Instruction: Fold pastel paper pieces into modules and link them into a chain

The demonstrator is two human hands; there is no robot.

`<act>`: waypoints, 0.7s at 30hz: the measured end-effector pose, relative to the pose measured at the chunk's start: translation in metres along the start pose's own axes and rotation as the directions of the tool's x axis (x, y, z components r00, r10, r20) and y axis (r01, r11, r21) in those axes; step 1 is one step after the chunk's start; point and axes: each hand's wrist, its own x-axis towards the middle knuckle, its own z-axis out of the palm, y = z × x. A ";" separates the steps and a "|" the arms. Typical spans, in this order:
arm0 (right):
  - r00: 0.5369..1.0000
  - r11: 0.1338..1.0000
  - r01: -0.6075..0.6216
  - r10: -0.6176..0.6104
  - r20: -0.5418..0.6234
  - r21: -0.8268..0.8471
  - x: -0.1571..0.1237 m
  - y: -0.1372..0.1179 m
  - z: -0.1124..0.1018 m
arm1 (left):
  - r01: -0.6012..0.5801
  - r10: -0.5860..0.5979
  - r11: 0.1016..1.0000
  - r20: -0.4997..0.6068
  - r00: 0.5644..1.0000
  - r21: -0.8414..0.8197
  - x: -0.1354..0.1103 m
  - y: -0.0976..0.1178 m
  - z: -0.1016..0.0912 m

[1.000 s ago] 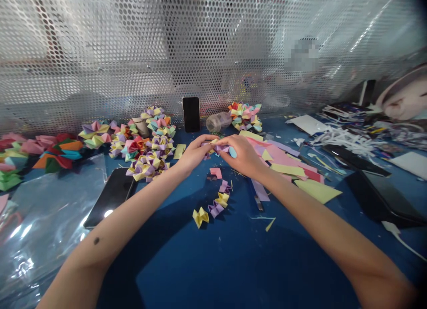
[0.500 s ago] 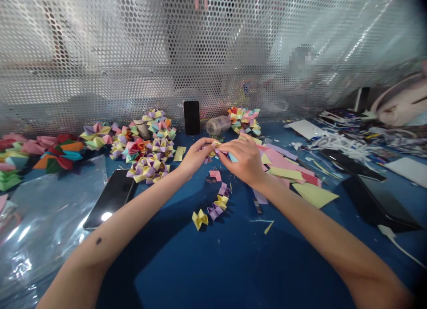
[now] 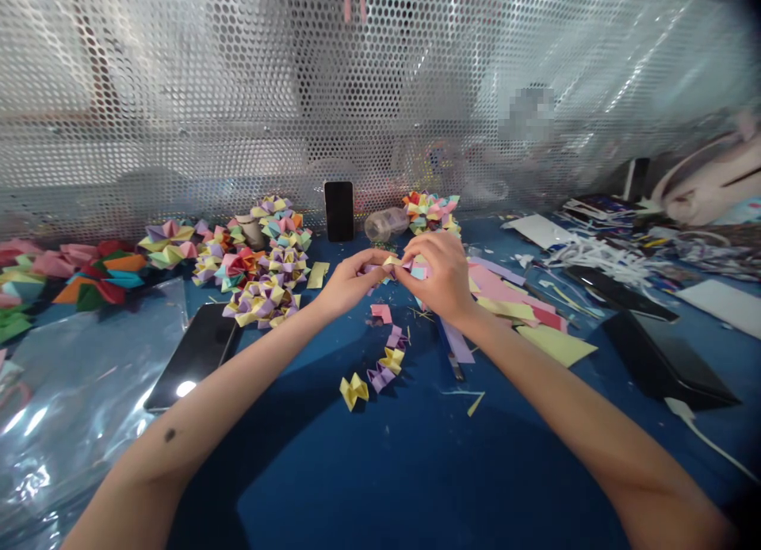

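My left hand (image 3: 349,280) and my right hand (image 3: 438,274) meet above the blue table (image 3: 380,471), both pinching a small folded paper piece (image 3: 395,264) in yellow, purple and pale blue. Just below them lie a pink folded bit (image 3: 380,312) and a short chain of yellow and purple folded units (image 3: 376,369). Under and right of my right hand spreads a pile of flat coloured paper sheets (image 3: 523,312).
Heaps of finished folded paper shapes (image 3: 261,265) fill the back left, another heap (image 3: 431,209) sits back centre. A phone (image 3: 338,211) stands against the perforated screen (image 3: 238,98); another phone (image 3: 193,356) lies flat left. A black tablet (image 3: 666,356) lies right, clear plastic sheet (image 3: 65,407) at far left.
My right hand has turned upward and shifted slightly left, working the small folded piece between both hands. The view has drifted a little; nothing else has moved.
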 end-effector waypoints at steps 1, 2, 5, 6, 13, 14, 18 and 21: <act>1.000 1.000 -0.014 0.014 0.001 0.008 0.001 0.000 -0.001 | -0.007 0.007 1.000 0.007 1.000 0.005 0.000 0.000 0.000; 1.000 0.999 -0.029 0.029 0.012 0.020 0.002 -0.001 -0.002 | -0.003 0.003 1.000 0.014 1.000 -0.002 0.000 0.001 0.000; 0.989 0.987 -0.125 0.116 0.090 0.098 0.005 -0.003 -0.006 | 0.032 -0.031 0.999 0.029 0.999 -0.039 -0.001 0.003 0.000; 0.978 0.973 -0.183 0.166 0.122 0.139 0.006 -0.003 -0.006 | 0.040 -0.038 0.998 0.033 0.999 -0.039 -0.001 0.004 0.000; 0.723 0.529 -0.678 0.358 0.590 0.510 0.007 0.012 -0.007 | 0.123 -0.118 0.989 0.052 0.992 -0.088 -0.001 0.001 -0.003; 0.737 0.507 -0.671 0.374 0.563 0.541 0.010 0.012 -0.010 | 0.146 -0.143 0.984 0.032 0.989 -0.105 0.000 0.000 -0.004; 0.964 0.794 -0.260 0.248 0.097 0.550 0.025 -0.022 -0.042 | 0.200 -0.211 0.966 -0.051 0.976 -0.163 0.004 -0.006 -0.011; 0.987 0.831 0.119 -0.161 0.029 0.543 0.013 -0.074 -0.083 | 0.233 -0.251 0.952 -0.071 0.965 -0.198 0.006 -0.009 -0.014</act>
